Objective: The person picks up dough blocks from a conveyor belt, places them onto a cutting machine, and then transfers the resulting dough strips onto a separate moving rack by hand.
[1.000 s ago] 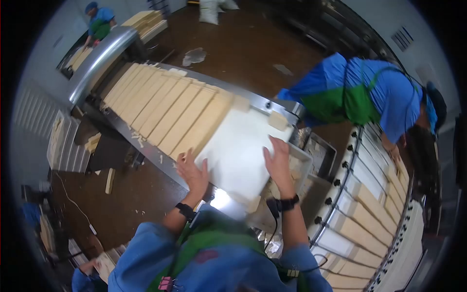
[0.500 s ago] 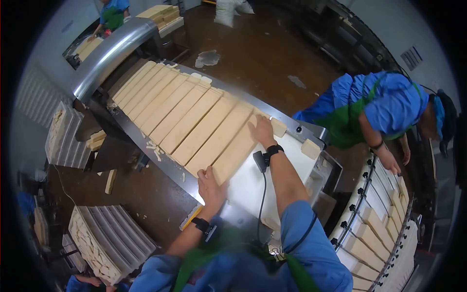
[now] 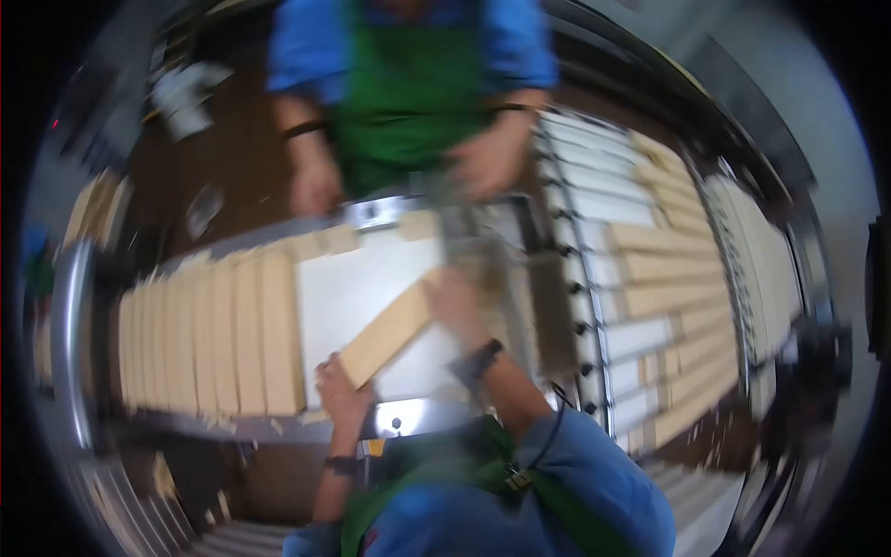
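One bar (image 3: 388, 334) lifted, your left hand (image 3: 342, 395) and right hand (image 3: 457, 302) clamped on its ends; other bars (image 3: 209, 334) lay unlifted; rack (image 3: 624, 336) part-filled.

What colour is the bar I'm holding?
Pale tan bar, clearest in the head view.

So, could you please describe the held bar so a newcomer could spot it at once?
Find the white belt surface mid-view, before the green-aproned co-worker. A row of tan bars lies parallel on its left. The held bar slants over the white, near end in the left hand, far end at the blurred right hand: it alone is askew, apart from the row.
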A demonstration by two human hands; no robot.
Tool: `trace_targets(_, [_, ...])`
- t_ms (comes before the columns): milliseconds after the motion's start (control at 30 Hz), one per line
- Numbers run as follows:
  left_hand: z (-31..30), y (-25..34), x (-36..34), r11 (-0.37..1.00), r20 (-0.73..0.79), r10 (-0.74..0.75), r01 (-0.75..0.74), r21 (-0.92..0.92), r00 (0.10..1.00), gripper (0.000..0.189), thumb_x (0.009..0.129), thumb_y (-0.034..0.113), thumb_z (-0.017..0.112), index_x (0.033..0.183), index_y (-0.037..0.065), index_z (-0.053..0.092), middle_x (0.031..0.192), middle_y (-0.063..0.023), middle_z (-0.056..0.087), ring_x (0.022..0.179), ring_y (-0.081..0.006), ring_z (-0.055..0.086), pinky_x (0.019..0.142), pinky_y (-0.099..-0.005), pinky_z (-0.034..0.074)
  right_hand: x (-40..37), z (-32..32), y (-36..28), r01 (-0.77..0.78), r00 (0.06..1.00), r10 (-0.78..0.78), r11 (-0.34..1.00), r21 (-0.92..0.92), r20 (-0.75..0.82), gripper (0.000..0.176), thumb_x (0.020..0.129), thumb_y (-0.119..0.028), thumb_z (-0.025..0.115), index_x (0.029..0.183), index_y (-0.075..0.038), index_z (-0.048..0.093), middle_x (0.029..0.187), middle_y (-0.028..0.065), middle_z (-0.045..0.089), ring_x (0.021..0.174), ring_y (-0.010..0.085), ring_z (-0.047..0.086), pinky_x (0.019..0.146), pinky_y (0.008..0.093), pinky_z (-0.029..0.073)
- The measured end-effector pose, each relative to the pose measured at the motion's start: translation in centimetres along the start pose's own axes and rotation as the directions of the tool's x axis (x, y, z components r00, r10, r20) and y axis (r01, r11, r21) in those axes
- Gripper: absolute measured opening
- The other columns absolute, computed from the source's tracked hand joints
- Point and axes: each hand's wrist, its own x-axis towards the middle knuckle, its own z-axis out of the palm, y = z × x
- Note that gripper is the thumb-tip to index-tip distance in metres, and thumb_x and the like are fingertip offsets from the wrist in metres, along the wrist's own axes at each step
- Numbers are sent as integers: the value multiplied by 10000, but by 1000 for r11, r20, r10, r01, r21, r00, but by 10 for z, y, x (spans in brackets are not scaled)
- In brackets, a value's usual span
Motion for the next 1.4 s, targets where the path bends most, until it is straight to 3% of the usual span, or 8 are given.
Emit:
trace_targets(267, [16, 155, -31, 936, -36, 271, -272, -223, 962, 796, 744, 125, 814, 1488, 125, 533, 1459, -221, 472, 1330, -447, 486, 1123, -504, 425, -65, -145, 93, -177, 781, 258, 965, 195, -568, 453, 966, -339, 703, 1253, 6, 638, 1127, 237, 647, 1096, 435, 626, 966, 521, 510])
trace_targets(333, [38, 206, -41, 899, -18, 377, -370, -235, 926, 793, 747, 112, 805, 1491, 126, 531, 1458, -215, 475, 1333, -455, 482, 1121, -507, 426, -77, -168, 175, -370, 757, 207, 918, -145, -620, 336, 1003, -299, 665, 1195, -23, 675, 1089, 225, 674, 1055, 436, 643, 934, 516, 513])
trace_targets(400, [49, 262, -55, 818, 9, 540, -522, -240, 842, 786, 764, 103, 782, 1505, 134, 520, 1458, -209, 474, 1302, -476, 489, 1089, -519, 450, -91, -253, 191, -315, 538, 378, 919, 237, -753, 285, 1027, -271, 632, 1170, -32, 694, 1094, 214, 704, 1036, 435, 660, 894, 502, 523])
trace_targets(567, [66, 391, -90, 685, 186, 728, -687, -244, 660, 872, 749, 155, 890, 1521, 99, 489, 1409, -241, 461, 1234, -472, 517, 1020, -542, 478, -125, -327, 334, -470, 397, 498, 832, 295, -771, 345, 1045, -316, 588, 1165, -14, 703, 1107, 225, 728, 1038, 446, 687, 881, 504, 534])
trace_targets(767, [105, 476, -97, 656, 510, 733, -665, -357, 450, 904, 840, 295, 867, 1585, 77, 405, 1350, -254, 475, 1081, -484, 601, 933, -555, 515, -127, -343, 430, -788, 615, 731, 551, -276, -296, 530, 981, -448, 656, 1259, 3, 667, 1225, 257, 703, 1181, 443, 658, 1078, 614, 421])
trace_targets(967, [194, 495, -109, 760, 513, 650, -483, -436, 560, 779, 915, 218, 769, 1593, 98, 403, 1359, -242, 489, 1214, -441, 597, 999, -543, 502, -147, -321, 395, -651, 747, 439, 637, -414, -499, 638, 919, -408, 749, 1406, -17, 617, 1417, 257, 580, 1416, 426, 454, 1183, 599, 308])
trace_targets(1133, [190, 496, -109, 792, 525, 604, -380, -478, 600, 825, 878, 184, 792, 1600, 125, 396, 1341, -231, 507, 1219, -453, 591, 1028, -534, 498, -172, -299, 330, -332, 917, 335, 942, 55, -218, 720, 925, -364, 745, 1551, -89, 517, 1542, 303, 472, 1488, 489, 364, 1220, 647, 248])
trace_targets(1400, [154, 469, -99, 709, 370, 630, -312, -632, 683, 711, 846, 36, 708, 1525, 85, 502, 1318, -249, 577, 1235, -444, 578, 1067, -470, 489, -180, -289, 324, -299, 954, 292, 938, -175, -66, 824, 931, -362, 744, 1632, -96, 401, 1672, 347, 277, 1557, 537, 243, 1263, 661, 173])
